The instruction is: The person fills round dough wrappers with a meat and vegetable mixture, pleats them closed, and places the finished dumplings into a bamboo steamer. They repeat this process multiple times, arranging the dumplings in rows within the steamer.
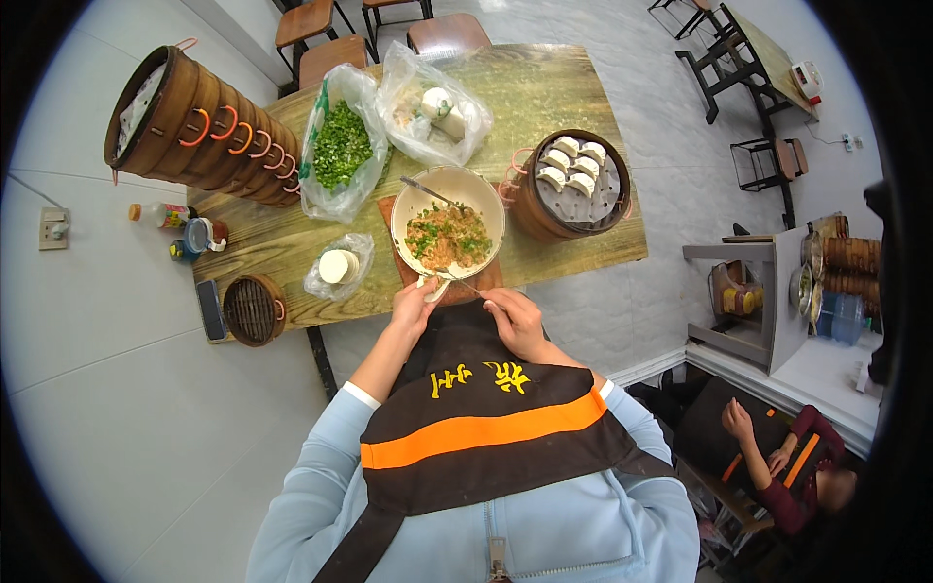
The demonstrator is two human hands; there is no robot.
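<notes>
At the near rim of a white bowl, my left hand holds a dumpling wrapper. My right hand grips a thin metal utensil whose tip reaches over the wrapper. Minced filling with chopped green onion lies in the bowl, and a metal spoon leans inside it. To the left, a stack of round wrappers rests on a plastic bag. Several pleated dumplings sit on perforated paper in a bamboo steamer at the right.
A tall stack of bamboo steamers stands at the table's left. Behind the bowl are a bag of chopped green onion and a bag with white wrapper stacks. A small steamer and a phone lie near the left edge. Another person sits lower right.
</notes>
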